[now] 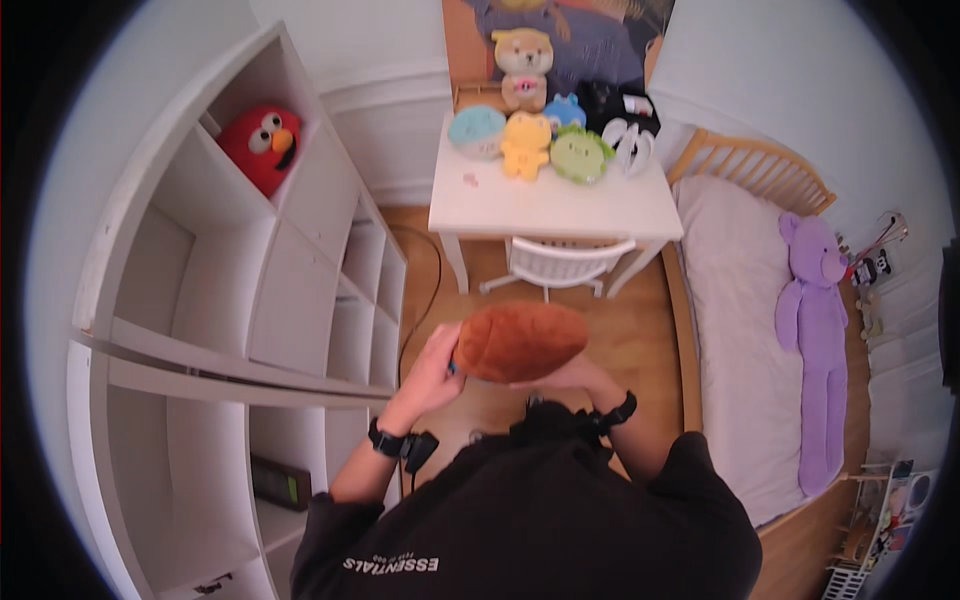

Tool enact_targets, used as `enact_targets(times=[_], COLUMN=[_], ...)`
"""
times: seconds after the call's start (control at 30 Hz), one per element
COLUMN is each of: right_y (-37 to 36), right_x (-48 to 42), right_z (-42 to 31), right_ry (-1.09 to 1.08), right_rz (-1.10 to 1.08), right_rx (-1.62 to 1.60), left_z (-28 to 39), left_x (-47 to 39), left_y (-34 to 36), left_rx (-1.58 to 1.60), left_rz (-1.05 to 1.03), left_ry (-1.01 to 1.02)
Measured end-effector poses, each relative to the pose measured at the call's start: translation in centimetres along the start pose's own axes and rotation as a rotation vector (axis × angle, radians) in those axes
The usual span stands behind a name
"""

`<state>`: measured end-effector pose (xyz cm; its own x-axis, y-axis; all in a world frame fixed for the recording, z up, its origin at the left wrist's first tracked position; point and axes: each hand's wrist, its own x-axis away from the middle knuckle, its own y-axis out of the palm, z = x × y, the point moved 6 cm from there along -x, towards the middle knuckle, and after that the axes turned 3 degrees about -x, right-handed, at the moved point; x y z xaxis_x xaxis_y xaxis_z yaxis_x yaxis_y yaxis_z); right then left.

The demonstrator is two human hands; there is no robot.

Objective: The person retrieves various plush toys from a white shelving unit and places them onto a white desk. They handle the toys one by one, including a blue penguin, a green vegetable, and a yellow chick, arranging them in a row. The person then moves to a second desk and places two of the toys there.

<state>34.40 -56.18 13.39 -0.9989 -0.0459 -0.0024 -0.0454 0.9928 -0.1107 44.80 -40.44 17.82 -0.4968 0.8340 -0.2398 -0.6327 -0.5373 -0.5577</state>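
A brown plush toy point(523, 341) is held in front of my chest, between both hands. My left hand point(433, 371) grips its left end, the thumb near a small blue bit at its edge. My right hand point(559, 373) supports it from below on the right; the toy hides most of those fingers. Beyond, on a white desk point(510, 210), sit a yellow plush point(525, 146), a green round plush point(581, 155), a teal-topped plush point(478, 131), a blue plush point(565, 112) and a tan dog plush point(523, 69).
White cube shelves point(262, 300) line the left, one holding a red plush point(262, 148). A white chair point(570, 259) is tucked at the desk. At right, a bed point(739, 337) bears a long purple teddy bear point(821, 330). A cable point(435, 289) runs along the floor.
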Motion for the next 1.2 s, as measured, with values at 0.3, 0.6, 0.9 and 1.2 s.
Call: enact_targets(times=[0.3, 0.6, 0.9, 1.2], right_y=[-4.4, -13.6, -21.4, -28.3], right_x=[7.6, 8.1, 10.9, 3.4], right_z=[2.6, 6.6, 8.1, 7.9], right_ry=[0.151, 0.381, 0.209, -0.023], right_rz=[0.104, 0.077, 0.196, 0.423], right_rx=[-0.19, -0.243, -0.295, -0.435], left_z=[1.8, -0.6, 0.9, -9.9], left_x=[-1.6, -6.7, -15.9, -23.4], left_y=[6.9, 15.1, 18.5, 23.4], left_rx=[-0.206, -0.041, 0.16, 0.285], left_rz=[-0.515, -0.586, -0.295, -0.433], left_ry=[-0.269, -0.314, -0.326, -0.132])
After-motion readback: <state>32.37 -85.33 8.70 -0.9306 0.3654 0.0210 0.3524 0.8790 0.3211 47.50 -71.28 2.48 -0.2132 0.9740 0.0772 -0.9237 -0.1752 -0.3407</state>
